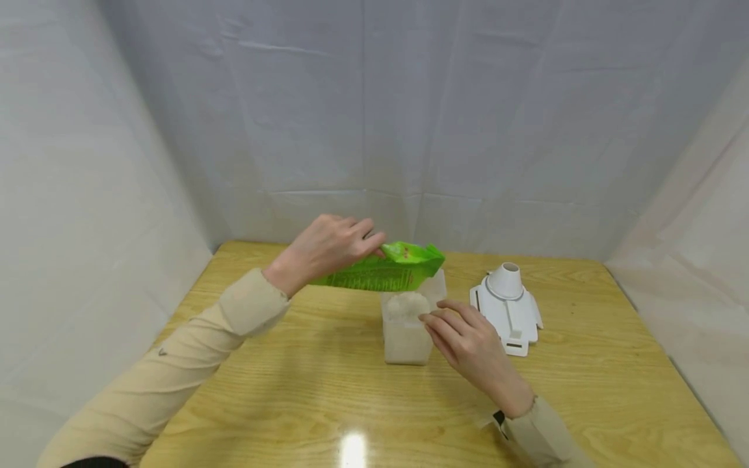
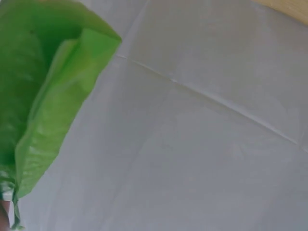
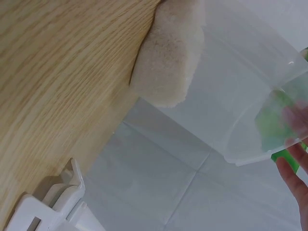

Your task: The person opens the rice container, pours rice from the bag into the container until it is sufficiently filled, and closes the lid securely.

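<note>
A green plastic bag [image 1: 380, 274] is held by its upper edge in my left hand [image 1: 333, 247], lying sideways with its mouth over a clear plastic container [image 1: 407, 346]. In the left wrist view the bag [image 2: 53, 106] fills the left side, its mouth partly spread. White grains that look like rice [image 3: 166, 57] lie in the bottom of the container. My right hand [image 1: 468, 344] is at the container's right rim, its fingers loosely bent. In the right wrist view its fingertips [image 3: 288, 173] are by the rim; whether they touch it I cannot tell.
Right of the container, a white plastic part with a cone-shaped spout [image 1: 506, 283] lies on the wooden table [image 1: 328, 383]. Pale sheeting [image 1: 363, 117] hangs behind the table and along both sides.
</note>
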Action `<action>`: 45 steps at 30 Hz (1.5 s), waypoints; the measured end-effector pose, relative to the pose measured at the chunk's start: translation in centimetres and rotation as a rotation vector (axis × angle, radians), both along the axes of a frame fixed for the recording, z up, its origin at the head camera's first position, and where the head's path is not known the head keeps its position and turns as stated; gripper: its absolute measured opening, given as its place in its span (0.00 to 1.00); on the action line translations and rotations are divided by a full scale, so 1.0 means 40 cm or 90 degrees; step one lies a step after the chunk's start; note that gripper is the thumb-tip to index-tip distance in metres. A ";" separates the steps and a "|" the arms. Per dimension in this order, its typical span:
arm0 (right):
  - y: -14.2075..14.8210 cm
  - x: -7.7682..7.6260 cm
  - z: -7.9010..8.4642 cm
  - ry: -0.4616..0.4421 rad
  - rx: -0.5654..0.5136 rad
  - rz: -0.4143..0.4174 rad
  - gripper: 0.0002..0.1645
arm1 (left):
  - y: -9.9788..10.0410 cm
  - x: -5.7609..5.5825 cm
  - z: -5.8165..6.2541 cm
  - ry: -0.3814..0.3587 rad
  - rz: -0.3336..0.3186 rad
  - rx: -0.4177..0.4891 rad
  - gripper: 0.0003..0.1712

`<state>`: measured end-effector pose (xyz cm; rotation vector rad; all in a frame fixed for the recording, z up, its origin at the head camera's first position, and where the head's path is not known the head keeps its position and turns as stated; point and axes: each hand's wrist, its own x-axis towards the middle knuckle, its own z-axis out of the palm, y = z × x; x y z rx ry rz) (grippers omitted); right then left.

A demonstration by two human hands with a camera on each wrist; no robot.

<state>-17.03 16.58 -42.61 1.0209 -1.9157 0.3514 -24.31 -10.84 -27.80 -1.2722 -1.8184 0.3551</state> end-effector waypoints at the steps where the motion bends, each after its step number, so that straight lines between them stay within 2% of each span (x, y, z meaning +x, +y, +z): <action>1: 0.000 0.000 0.000 0.001 0.000 0.000 0.18 | 0.002 0.000 0.003 0.000 0.000 -0.006 0.18; 18: -0.008 -0.002 0.000 0.000 -0.004 0.002 0.18 | 0.024 0.010 0.049 -0.042 0.026 -0.080 0.19; 25: -0.006 -0.002 0.000 0.000 -0.006 0.005 0.18 | 0.035 0.013 0.059 -0.046 0.028 -0.106 0.18; 35: -0.002 0.000 -0.003 -0.003 -0.004 0.005 0.18 | 0.054 0.011 0.071 -0.074 0.027 -0.122 0.19; 45: -0.003 0.002 -0.003 -0.007 -0.007 0.006 0.18 | 0.069 0.015 0.088 -0.080 0.052 -0.167 0.19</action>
